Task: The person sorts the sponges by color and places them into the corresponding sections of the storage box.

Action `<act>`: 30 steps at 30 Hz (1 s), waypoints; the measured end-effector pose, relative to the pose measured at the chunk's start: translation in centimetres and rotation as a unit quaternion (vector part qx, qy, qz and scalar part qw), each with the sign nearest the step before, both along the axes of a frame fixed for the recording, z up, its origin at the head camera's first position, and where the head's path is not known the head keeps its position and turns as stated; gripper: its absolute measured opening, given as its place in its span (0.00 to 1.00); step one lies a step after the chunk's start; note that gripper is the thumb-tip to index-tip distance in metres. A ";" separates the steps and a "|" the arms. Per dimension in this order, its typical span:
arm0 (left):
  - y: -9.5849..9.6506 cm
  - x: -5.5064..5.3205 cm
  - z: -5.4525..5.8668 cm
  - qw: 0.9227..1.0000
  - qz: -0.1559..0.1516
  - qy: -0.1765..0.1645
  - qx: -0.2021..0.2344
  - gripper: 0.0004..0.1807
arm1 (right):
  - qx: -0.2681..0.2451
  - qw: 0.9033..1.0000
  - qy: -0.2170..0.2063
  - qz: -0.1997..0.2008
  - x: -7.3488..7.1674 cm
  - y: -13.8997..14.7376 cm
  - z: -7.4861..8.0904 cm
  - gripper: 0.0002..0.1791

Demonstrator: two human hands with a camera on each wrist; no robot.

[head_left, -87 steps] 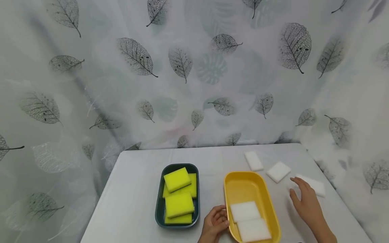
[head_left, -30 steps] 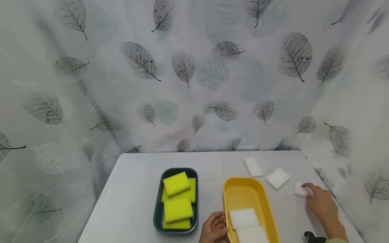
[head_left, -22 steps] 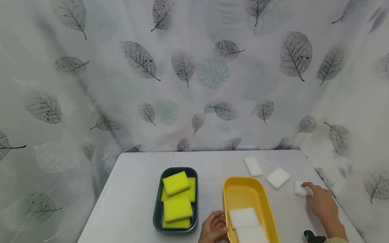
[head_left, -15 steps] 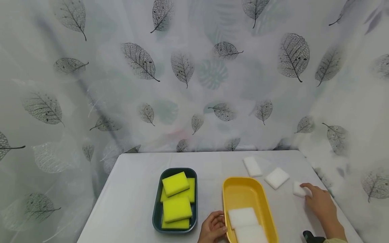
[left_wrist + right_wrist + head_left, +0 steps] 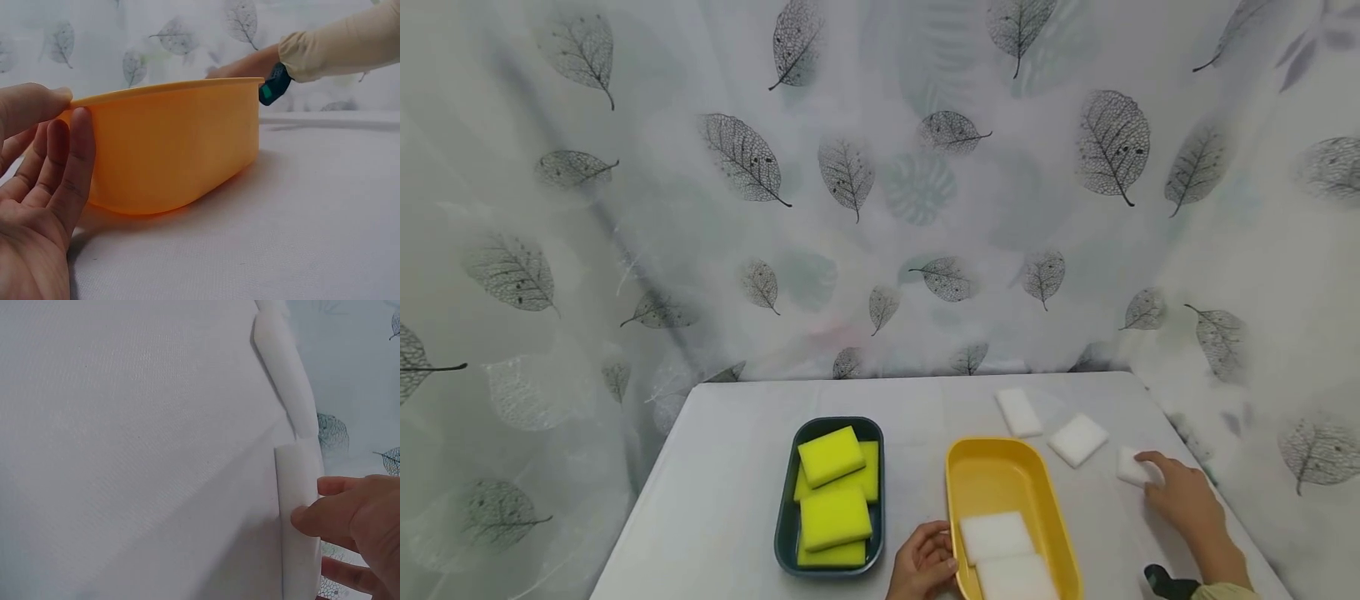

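Note:
At the left rim of the yellow tray (image 5: 957,500), my left hand (image 5: 921,560) grips with the thumb over the edge and the fingers against the outer wall. In the left wrist view the tray (image 5: 169,150) sits on the cloth. Two white sponges (image 5: 997,537) lie in the tray's near end. At the table's right side my right hand (image 5: 1183,496) holds a white sponge (image 5: 1129,467) that lies on the table. In the right wrist view its thumb presses one side of this sponge (image 5: 297,481), with fingers on the far side.
Left of the yellow tray stands a dark green tray (image 5: 785,533) with several yellow sponges (image 5: 835,517). Two more white sponges, one farther back (image 5: 1018,412) and one nearer (image 5: 1078,440), lie behind the yellow tray. A leaf-print curtain (image 5: 880,208) encloses the table.
Earlier my right hand hovered beside the rightmost white sponge; it has since come down and taken hold of it. Over the last second both hands stay in place while the head view shifts slightly.

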State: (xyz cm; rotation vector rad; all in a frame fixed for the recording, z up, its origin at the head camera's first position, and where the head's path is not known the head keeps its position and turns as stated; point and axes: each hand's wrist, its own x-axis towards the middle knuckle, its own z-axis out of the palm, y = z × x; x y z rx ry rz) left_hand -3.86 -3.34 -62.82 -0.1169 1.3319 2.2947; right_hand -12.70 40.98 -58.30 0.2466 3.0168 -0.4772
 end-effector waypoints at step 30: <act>-0.2 -0.2 -0.1 1.000 0.001 0.020 0.002 0.31 | 0.018 0.996 0.091 0.016 0.5 -0.4 -1.5 0.33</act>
